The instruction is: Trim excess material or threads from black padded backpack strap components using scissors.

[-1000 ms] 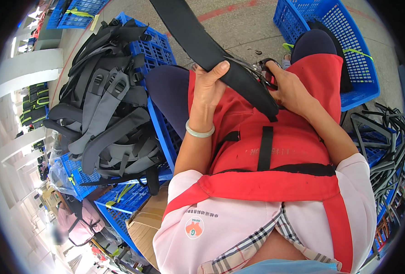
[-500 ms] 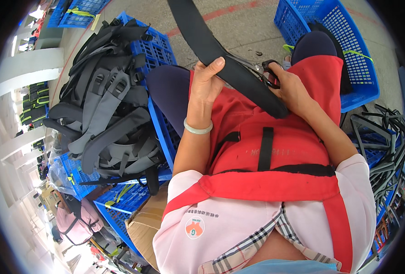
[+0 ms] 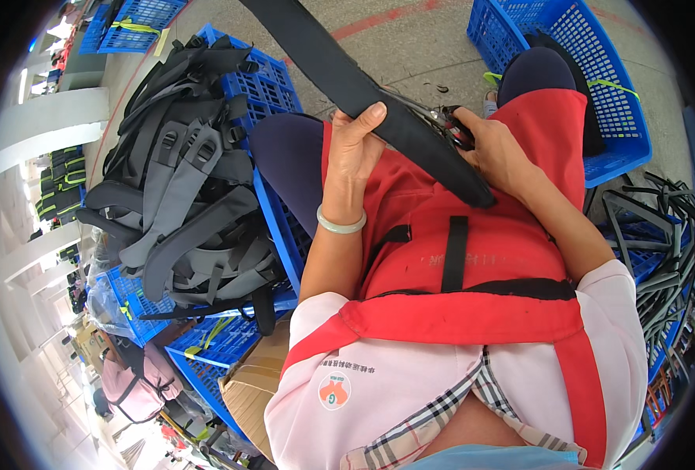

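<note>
On the head feed now, my one view, and here's the left hand (image 3: 355, 145) with its fingers closed on a long black padded strap (image 3: 422, 137), thumb pressed on the near face, the other fingers mostly hidden behind it. That strap cuts a diagonal right across the lap, its far end running out past the top edge, its rounded near end hanging over the red apron (image 3: 504, 239). Over to the right hand (image 3: 500, 153), and its fingers are curled around the dark handles of a pair of scissors (image 3: 435, 114), metal showing just beyond the strap's far edge; whether the blades are parted, I can't tell from here, nor whether this hand touches the strap. A pale bracelet (image 3: 341, 222) circles the left wrist. Out to the left, big pile: grey and black straps (image 3: 179, 168) heaped high over a blue crate (image 3: 265, 88), right beside the left knee. Beyond the right knee I've got another blue crate (image 3: 626, 137) with something black inside, and below it a tangle of grey strips (image 3: 661, 243). Down at lower left, a cardboard box (image 3: 257, 374) sits near the pink sleeve, all well clear of both hands.
</note>
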### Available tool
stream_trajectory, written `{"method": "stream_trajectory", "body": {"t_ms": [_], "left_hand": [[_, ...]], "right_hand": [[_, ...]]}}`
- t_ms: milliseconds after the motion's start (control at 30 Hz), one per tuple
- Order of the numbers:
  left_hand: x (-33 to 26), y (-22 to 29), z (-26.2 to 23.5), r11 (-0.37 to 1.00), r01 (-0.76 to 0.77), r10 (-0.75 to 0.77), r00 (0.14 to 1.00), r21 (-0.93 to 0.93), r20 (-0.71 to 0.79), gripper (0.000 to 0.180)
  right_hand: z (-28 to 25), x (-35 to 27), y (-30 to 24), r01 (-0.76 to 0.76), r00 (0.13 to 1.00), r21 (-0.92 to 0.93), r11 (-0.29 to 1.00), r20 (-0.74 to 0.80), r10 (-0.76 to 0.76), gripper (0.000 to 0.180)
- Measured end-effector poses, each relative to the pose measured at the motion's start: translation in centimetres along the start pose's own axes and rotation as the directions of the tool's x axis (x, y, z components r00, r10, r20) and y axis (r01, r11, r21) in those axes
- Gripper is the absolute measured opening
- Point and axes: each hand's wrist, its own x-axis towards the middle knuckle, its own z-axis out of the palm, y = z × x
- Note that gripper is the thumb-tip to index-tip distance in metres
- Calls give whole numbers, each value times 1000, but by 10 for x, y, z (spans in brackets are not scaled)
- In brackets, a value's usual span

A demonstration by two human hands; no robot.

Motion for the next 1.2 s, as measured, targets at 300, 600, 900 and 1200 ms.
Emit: {"method": "stream_trajectory", "body": {"t_ms": [300,600,900,1200], "left_hand": [[-2,-5,0,999,32,-31,999,-34,22,25],[-4,-9,-1,996,65,-63,997,-65,41,24],[-3,-12,-1,995,57,-56,998,-79,13,22],[-4,-13,1,995,75,-75,997,-62,14,27]], "right_hand": [[1,2,2,29,998,-6,1000,-52,-29,32],[-4,3,-3,8,1000,37,999,27,-9,40],[0,5,2,119,992,3,993,-43,-119,44],[14,7,22,111,991,91,990,-88,-103,30]]}}
